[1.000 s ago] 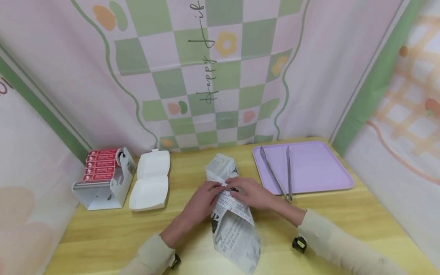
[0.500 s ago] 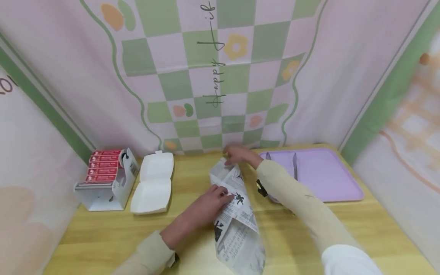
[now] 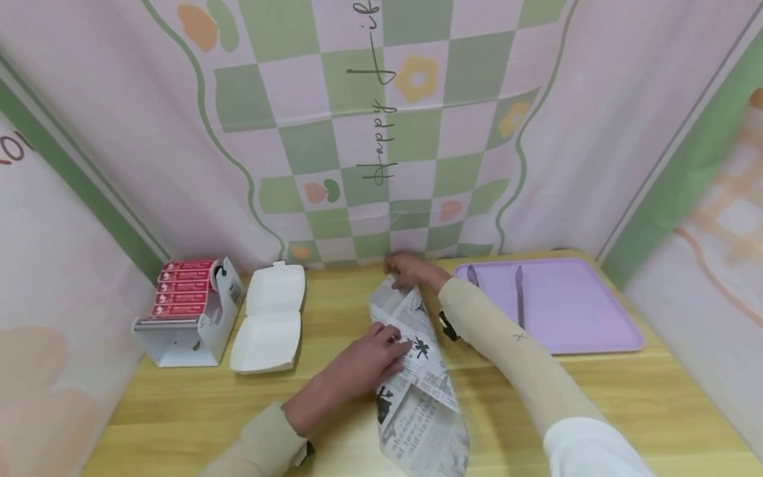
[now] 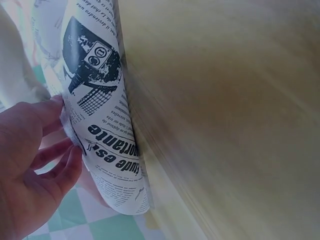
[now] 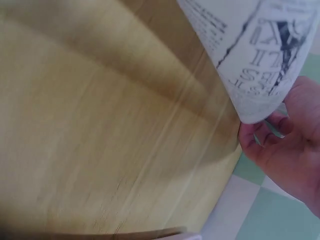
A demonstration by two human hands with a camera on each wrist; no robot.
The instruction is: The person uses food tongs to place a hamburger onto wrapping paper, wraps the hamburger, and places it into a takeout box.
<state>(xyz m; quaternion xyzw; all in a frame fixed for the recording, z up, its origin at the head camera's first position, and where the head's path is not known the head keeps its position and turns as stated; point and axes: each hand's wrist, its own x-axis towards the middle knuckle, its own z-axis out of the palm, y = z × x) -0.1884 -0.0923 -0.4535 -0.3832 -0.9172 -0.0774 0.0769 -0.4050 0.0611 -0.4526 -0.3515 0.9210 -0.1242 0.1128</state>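
Note:
A roll of newsprint-patterned wrapping paper [image 3: 426, 424] lies lengthwise on the wooden table in the head view, folded over itself with a flap toward the near end. My left hand [image 3: 366, 358] holds its left side around the middle, fingertips on the top fold. At the far end, my right hand [image 3: 408, 270] grips the narrow tip with curled fingers. In the left wrist view, the left fingertips press the rounded paper side [image 4: 100, 145]. The right wrist view shows the right fingers [image 5: 252, 140] at the paper's rounded end [image 5: 260, 75]. Whatever is inside the roll is hidden.
To the left stand a dispenser with red labels [image 3: 185, 288] and an open white clamshell box [image 3: 268, 338]. On the right lies a purple tray [image 3: 584, 305] with metal tongs [image 3: 520, 298], partly hidden by the right sleeve. A patterned curtain [image 3: 357, 132] rises behind the table.
The right hand has left the paper's middle and reached forward to its far tip. The left hand has stayed near the middle. The head view has shifted slightly.

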